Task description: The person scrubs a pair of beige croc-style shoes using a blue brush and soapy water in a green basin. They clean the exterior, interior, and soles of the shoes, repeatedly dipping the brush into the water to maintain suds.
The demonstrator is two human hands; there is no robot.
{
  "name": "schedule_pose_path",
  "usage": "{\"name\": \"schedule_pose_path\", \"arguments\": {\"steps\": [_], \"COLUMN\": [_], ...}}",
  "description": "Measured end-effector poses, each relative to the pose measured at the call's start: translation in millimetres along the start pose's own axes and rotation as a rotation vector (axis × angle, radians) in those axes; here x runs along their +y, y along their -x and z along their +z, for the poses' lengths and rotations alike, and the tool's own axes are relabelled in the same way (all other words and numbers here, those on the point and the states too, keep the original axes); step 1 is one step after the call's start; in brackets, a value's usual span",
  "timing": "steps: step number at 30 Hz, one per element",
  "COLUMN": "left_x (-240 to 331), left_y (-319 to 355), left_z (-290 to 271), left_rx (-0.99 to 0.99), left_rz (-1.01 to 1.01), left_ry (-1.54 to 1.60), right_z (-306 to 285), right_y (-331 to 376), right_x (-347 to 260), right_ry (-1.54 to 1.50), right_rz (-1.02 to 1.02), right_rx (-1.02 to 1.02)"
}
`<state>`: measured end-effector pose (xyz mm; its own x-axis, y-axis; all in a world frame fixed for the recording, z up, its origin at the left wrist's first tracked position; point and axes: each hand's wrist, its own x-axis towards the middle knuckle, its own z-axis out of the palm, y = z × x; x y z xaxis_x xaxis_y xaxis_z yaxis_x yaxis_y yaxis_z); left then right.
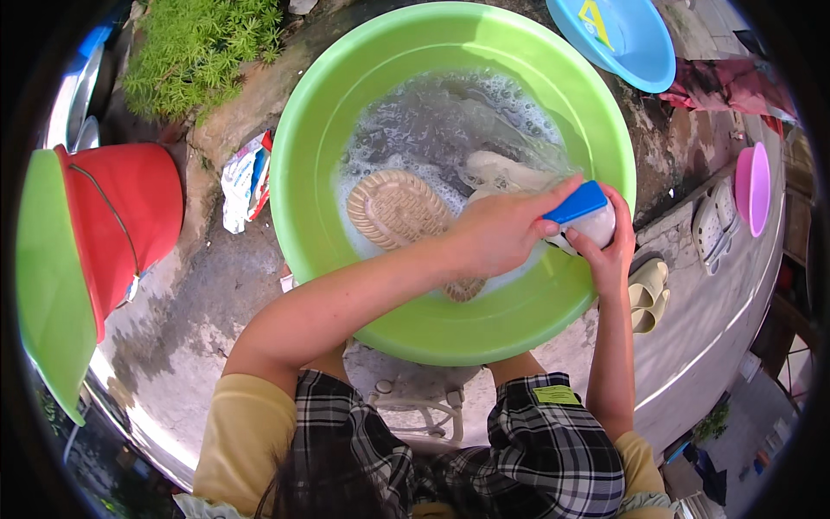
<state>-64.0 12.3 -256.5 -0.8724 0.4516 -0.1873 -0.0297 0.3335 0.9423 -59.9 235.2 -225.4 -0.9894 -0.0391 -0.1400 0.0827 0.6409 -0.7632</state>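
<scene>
A large green basin [316,216] of grey, sudsy water stands in front of me. In my left hand [497,233], closed fingers grip a blue-backed scrub brush [577,203] set against a white shoe [596,227]. My right hand [612,251] wraps around that shoe near the basin's right side; most of the shoe is hidden by the hands and brush. Another shoe lies in the water with its beige ridged sole [398,208] facing up, partly behind my left forearm. Beside my left hand, a whitish wet item [501,173] sits in the water; its kind is unclear.
To the left are a red bucket [138,216], a green basin [52,277] and a torn plastic packet [246,183]. A blue basin [640,52] stands at the far right. Beige slippers [648,294], white clogs [713,225] and a pink basin [754,190] are at the right.
</scene>
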Motion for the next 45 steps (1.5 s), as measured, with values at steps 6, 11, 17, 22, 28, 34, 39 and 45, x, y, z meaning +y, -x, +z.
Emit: {"name": "schedule_pose_path", "arguments": {"steps": [6,11,17,22,28,34,39,45], "left_x": [-41,-6,-88,-130,-28,-42,-21,-64], "left_y": [-21,16,-29,-36,-18,-15,9,-32], "left_z": [-25,29,-55,-75,-9,-2,21,-33], "left_rx": [-0.019,0.058,0.128,0.409,0.174,0.084,0.108,0.008], "left_rz": [-0.255,0.087,-0.277,-0.36,-0.125,-0.18,0.026,-0.316], "left_ry": [-0.391,-0.243,-0.641,-0.736,0.143,-0.345,-0.113,-0.514], "right_z": [1,6,8,10,9,8,16,9], "right_y": [1,-3,0,-1,0,1,-1,2], "right_x": [-1,-5,-1,3,3,2,1,8], "right_ry": [-0.038,-0.103,-0.023,-0.006,-0.029,0.018,-0.059,-0.009], "right_rz": [0.041,0.117,0.012,-0.03,0.047,-0.006,0.045,-0.016], "right_rx": [0.033,0.019,0.047,0.062,0.09,0.09,0.098,0.106]}}
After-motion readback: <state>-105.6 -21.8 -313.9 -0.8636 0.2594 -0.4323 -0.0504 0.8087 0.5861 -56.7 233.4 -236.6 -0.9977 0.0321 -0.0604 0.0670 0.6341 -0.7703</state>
